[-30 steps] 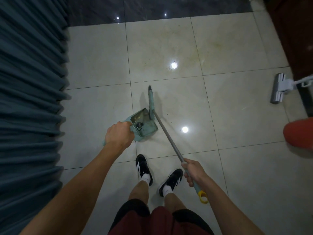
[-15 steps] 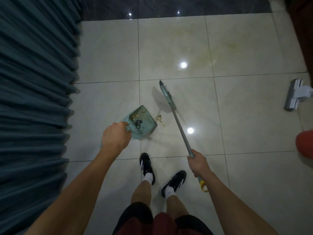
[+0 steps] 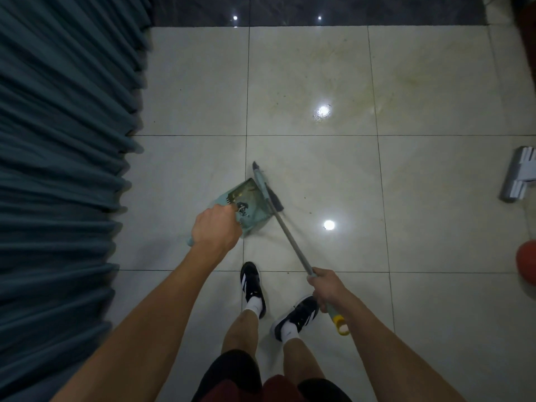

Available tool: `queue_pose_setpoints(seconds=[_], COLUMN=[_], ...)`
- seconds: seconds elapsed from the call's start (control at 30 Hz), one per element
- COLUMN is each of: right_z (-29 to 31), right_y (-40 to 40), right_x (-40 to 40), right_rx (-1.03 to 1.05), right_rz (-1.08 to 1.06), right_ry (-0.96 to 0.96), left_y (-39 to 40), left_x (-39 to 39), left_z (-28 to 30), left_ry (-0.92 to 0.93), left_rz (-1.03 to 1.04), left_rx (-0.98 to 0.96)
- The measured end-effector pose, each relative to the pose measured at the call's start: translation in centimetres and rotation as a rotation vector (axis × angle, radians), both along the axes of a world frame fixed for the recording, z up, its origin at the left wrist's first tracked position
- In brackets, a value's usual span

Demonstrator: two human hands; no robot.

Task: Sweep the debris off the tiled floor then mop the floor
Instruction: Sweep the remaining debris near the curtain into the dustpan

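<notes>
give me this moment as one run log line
phase: sweeping | left hand: grips teal plastic dustpan | right hand: grips grey-handled broom | broom head at pan mouth | mop head: idle, right edge

The left hand (image 3: 216,229) covers most of the dustpan (image 3: 249,206) handle, and the bits inside are too small to make out. Right of the dustpan, the mop head (image 3: 519,181) and a red thing (image 3: 526,261) get cut off by the edge.

broom head (image 3: 265,190) swung back — now against dustpan (image 3: 249,208) mouth, loose debris gone
</notes>
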State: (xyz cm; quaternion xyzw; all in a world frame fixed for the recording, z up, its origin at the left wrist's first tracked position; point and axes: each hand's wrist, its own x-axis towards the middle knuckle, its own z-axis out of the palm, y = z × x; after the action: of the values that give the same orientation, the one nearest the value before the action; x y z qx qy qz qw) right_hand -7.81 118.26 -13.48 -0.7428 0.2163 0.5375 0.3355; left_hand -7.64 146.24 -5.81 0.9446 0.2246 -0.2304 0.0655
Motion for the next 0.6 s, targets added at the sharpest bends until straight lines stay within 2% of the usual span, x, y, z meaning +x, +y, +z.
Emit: queue_pose_setpoints(seconds=[0.23,0.6], right_z=[3.0,5.3], right_y=[-3.0,-6.9], right_x=[-2.1,-3.0], right_rx=[0.122,0.121], right_rz=[-0.212,-0.167], right_ry=[0.047,-0.098], left_y=[-1.1,-3.5], left_x=[-0.8,-5.1], left_z=[0.9,4.0], left_ry=[-0.018,-0.098], left_rz=[0.039,0.183], left_rx=[-0.002,-0.035])
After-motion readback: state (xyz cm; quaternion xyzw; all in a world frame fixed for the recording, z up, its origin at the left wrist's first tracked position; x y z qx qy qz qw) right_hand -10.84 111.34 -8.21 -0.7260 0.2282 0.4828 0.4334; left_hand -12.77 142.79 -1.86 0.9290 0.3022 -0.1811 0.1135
